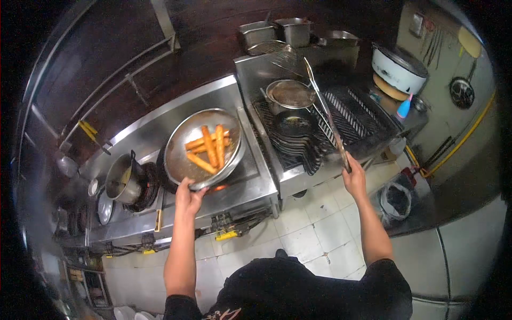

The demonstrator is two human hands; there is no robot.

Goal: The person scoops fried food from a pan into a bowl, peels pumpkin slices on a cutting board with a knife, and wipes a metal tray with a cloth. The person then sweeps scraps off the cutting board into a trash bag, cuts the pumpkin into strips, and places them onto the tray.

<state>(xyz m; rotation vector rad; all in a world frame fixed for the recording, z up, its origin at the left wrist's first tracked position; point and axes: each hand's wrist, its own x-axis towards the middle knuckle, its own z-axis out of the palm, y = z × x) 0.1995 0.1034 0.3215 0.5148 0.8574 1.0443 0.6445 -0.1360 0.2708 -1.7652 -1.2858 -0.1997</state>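
Note:
My left hand (pixel 189 198) grips the near rim of a round metal bowl (pixel 234 159), held tilted over the stove. Several long golden-brown fried sticks (pixel 212 146) lie crossed inside it; their exact kind I cannot tell. In my right hand (pixel 354 176) are long metal tongs (pixel 326 110), fingers wrapped round the lower end and the tips pointing up and away over the grill. Beyond the tongs a sieve (pixel 290 93) rests above the grill, with a dark pan (pixel 295 124) close by it.
A pot (pixel 124 181) stands on the left burner, near a knife (pixel 159 212). The ribbed grill (pixel 349 114) lies right of the stove. Farther right are a large white pot (pixel 397 72) and a blue bottle (pixel 404 108). Metal containers (pixel 293 33) line the back. A lined bin (pixel 396 201) stands at right.

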